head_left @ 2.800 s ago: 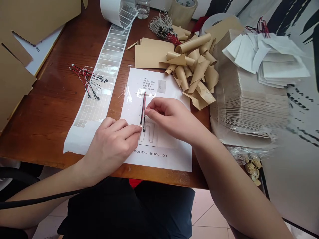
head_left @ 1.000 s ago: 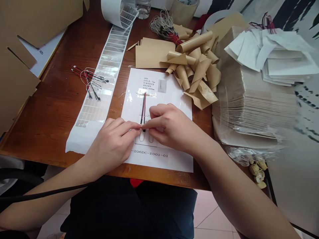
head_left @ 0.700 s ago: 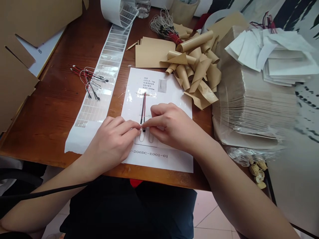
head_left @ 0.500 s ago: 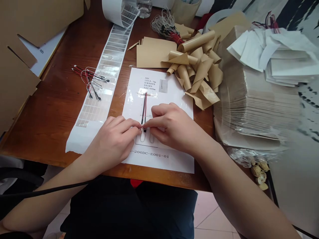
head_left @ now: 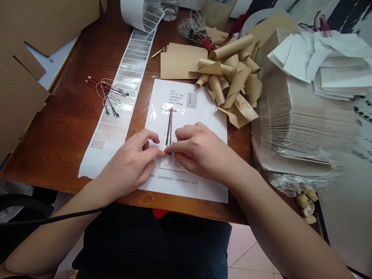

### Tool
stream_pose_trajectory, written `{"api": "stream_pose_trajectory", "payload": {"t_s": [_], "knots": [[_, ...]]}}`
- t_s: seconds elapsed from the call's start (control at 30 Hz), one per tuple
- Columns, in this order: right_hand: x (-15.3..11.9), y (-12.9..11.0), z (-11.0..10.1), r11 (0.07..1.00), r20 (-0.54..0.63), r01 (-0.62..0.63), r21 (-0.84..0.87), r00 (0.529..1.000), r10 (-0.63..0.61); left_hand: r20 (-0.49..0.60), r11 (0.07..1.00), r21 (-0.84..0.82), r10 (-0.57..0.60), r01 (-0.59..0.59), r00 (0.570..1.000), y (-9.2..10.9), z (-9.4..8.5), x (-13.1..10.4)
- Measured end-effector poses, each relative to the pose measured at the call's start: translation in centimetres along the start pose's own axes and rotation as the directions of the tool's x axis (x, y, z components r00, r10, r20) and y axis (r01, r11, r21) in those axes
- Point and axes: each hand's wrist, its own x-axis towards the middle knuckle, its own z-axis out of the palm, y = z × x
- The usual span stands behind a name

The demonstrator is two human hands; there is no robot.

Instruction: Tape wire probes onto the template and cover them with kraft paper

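A red and black wire harness (head_left: 169, 126) lies lengthwise on a printed paper sheet (head_left: 186, 195), its upper end under clear tape. At its lower end, a small clear sticker (head_left: 166, 147) shows between the fingertips. My right hand (head_left: 200, 151) presses down there with the index fingertip, its other fingers curled; the thumb is partly hidden. My left hand (head_left: 135, 159) touches the same spot with its thumb tip, while its index finger is bent and raised apart from the thumb. Printed loop outlines show on the sheet below the wires.
Left of the sheet runs a strip of clear stickers (head_left: 130, 73) with several loose wire harnesses (head_left: 107, 95) on it. Curled brown papers (head_left: 232, 77) and flat brown cards (head_left: 183, 62) lie behind. A wrapped cardboard stack (head_left: 302, 131) stands right; a cardboard box (head_left: 52, 23) stands left.
My left index finger has lifted away from the thumb and the wire end. My right index finger stays at nearly the same place. The view has shifted slightly.
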Motion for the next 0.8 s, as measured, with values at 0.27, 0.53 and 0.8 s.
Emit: {"api": "stream_pose_trajectory", "payload": {"t_s": [0.27, 0.53, 0.8], "knots": [[0.1, 0.0, 0.1, 0.999, 0.016, -0.043, -0.023, 0.999, 0.044, -0.076, 0.989, 0.143, 0.056, -0.044, 0.996, 0.2, 0.3, -0.3], [0.2, -0.2, 0.3, 0.999, 0.010, -0.012, -0.036, 1.000, 0.013, -0.054, 0.945, 0.304, 0.140, -0.117, 0.989, 0.6, 0.2, -1.1], [0.1, -0.2, 0.4, 0.999, 0.024, 0.031, -0.025, 0.999, -0.030, -0.052, 0.940, 0.329, 0.118, -0.094, 0.992, 0.7, 0.2, -1.3]]}}
